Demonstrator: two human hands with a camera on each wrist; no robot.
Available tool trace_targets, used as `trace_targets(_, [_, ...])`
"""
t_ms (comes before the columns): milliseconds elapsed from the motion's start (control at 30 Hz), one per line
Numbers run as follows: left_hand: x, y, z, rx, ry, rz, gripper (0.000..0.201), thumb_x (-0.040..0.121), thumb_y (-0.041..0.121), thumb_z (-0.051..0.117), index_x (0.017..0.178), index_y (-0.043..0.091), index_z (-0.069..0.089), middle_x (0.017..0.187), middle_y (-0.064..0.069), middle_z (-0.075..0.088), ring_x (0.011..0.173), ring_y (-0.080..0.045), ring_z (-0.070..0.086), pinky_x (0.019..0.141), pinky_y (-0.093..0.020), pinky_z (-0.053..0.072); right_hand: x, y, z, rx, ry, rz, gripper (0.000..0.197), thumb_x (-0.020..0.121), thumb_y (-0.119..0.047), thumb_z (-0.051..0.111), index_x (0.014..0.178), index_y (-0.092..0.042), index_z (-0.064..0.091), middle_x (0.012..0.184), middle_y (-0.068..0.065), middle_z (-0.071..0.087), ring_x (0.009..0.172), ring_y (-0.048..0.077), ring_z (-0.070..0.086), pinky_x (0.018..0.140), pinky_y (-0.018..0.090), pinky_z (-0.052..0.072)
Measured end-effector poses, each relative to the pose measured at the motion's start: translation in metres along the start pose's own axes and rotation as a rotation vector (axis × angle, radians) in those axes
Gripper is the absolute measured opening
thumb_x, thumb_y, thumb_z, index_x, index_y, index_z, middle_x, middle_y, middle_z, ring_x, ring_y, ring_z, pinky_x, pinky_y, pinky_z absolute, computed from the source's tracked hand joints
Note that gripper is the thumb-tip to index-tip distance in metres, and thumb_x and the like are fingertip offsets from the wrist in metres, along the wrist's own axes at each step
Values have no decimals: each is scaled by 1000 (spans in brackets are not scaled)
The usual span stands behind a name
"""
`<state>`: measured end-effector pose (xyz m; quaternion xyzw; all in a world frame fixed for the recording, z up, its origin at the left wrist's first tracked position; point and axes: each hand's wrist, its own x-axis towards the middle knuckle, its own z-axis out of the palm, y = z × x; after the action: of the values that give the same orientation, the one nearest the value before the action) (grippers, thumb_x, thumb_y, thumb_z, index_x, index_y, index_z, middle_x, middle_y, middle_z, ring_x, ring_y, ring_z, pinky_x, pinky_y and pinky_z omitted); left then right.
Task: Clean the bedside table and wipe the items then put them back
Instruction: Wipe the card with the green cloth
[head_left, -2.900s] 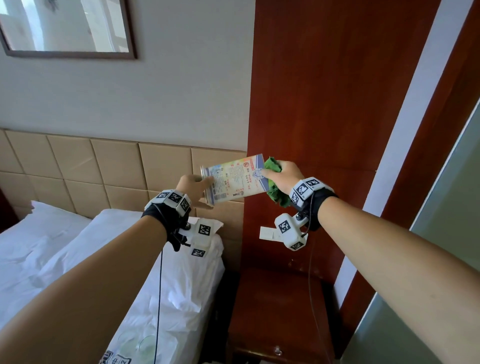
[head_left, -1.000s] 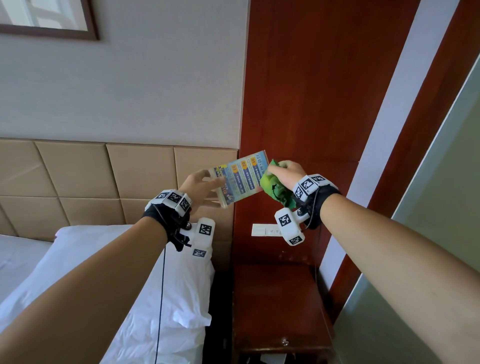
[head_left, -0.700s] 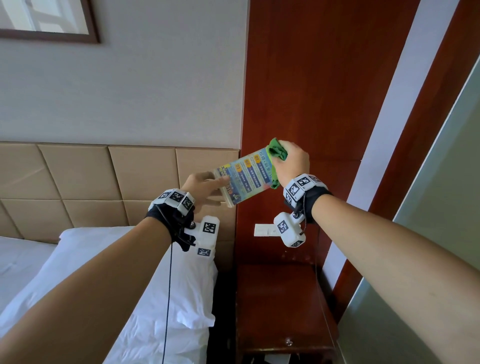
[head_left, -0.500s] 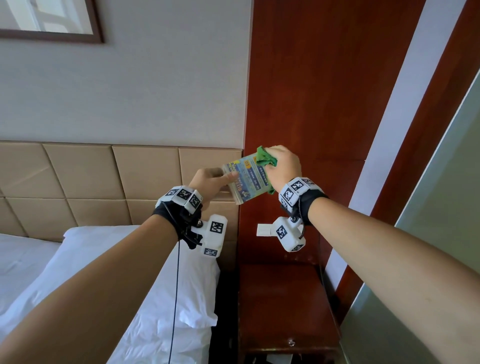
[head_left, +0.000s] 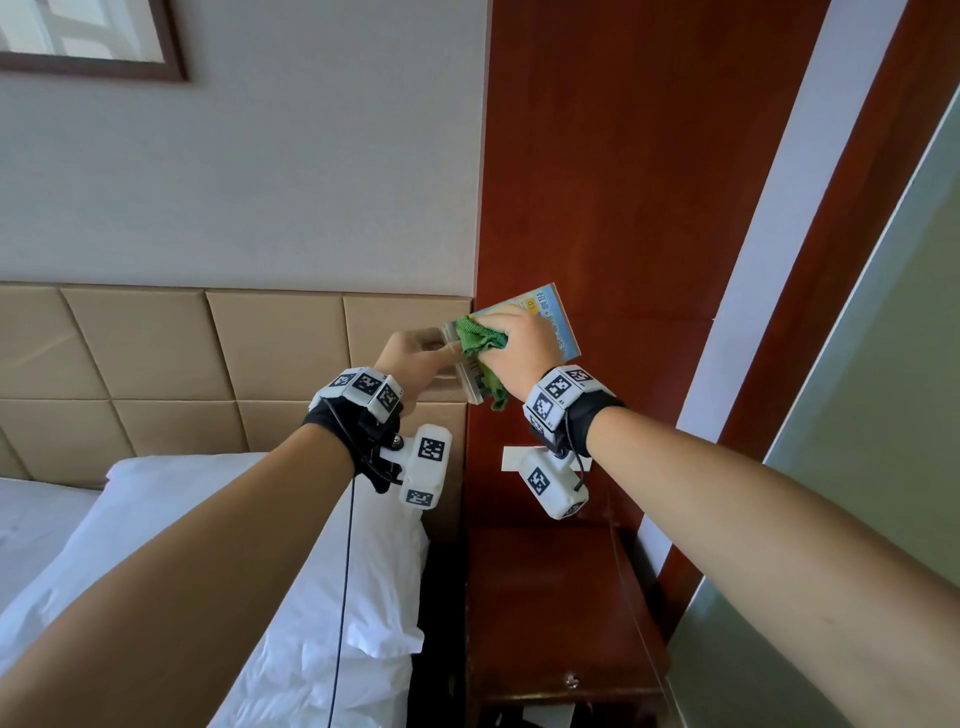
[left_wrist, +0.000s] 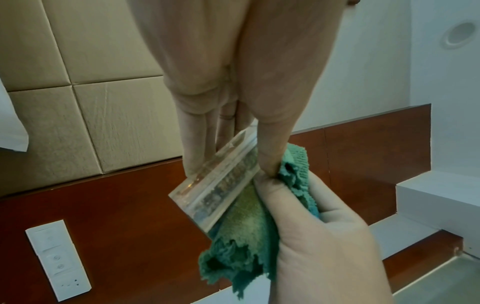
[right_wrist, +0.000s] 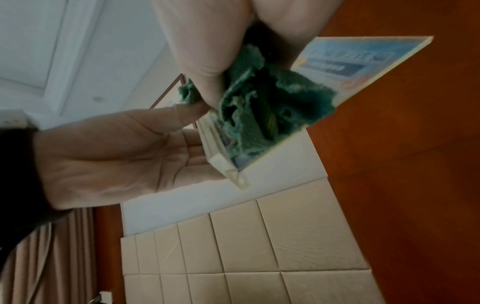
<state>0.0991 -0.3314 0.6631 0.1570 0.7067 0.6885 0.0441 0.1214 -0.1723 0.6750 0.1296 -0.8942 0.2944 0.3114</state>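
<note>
A clear acrylic sign holder (head_left: 558, 322) with a colourful printed card is held up in front of the red-brown wood wall panel. My left hand (head_left: 415, 364) pinches its thick base edge (left_wrist: 221, 181) between thumb and fingers. My right hand (head_left: 519, 348) grips a bunched green cloth (head_left: 480, 338) and presses it on the card's face near the base, so it covers much of the card. The cloth (right_wrist: 265, 115) lies crumpled against the card (right_wrist: 350, 59) in the right wrist view. The dark wood bedside table (head_left: 550, 597) stands below both hands.
The table has a drawer with a small knob (head_left: 571, 679). A white switch and socket plate (left_wrist: 58, 259) is on the wood panel above it. A bed with a white pillow (head_left: 260, 519) lies to the left under a tan padded headboard (head_left: 208, 364). A grey-green panel (head_left: 857, 467) is at the right.
My right hand has slid the cloth along the card from its far end to the base end by my left hand. The sign has tilted so its far end points up and right.
</note>
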Motion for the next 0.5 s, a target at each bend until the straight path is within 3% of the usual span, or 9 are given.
trace_targets(100, [-1, 5, 1, -16, -25, -15, 29, 92, 14, 68, 118, 0, 64, 104, -17, 74, 95, -29, 73, 84, -44, 60, 5, 12, -6, -37, 90, 26, 40, 81, 1, 64, 119, -9, 70, 119, 3, 66, 106, 22, 61, 92, 30, 49])
trace_targets(233, [-1, 6, -1, -14, -28, -18, 33, 92, 15, 67, 121, -1, 62, 107, -16, 74, 97, -29, 73, 85, -46, 59, 7, 39, -21, -122, 206, 140, 47, 79, 6, 54, 117, -17, 71, 116, -4, 65, 102, 24, 61, 77, 32, 53])
trace_targets(400, [-1, 8, -2, -31, -2, -2, 32, 93, 16, 66, 120, -2, 61, 109, -17, 72, 98, -29, 72, 83, -43, 60, 2, 48, -28, -149, 156, 232, 51, 82, 4, 57, 127, -19, 65, 121, -5, 63, 105, 20, 61, 78, 24, 49])
trace_targets(500, [4, 7, -1, -89, 69, -15, 35, 93, 17, 67, 116, -8, 60, 108, -21, 72, 96, -32, 72, 78, -42, 61, -7, 35, -21, -88, 70, 180, 48, 84, 2, 59, 125, -21, 67, 124, -6, 64, 109, 18, 61, 88, 23, 49])
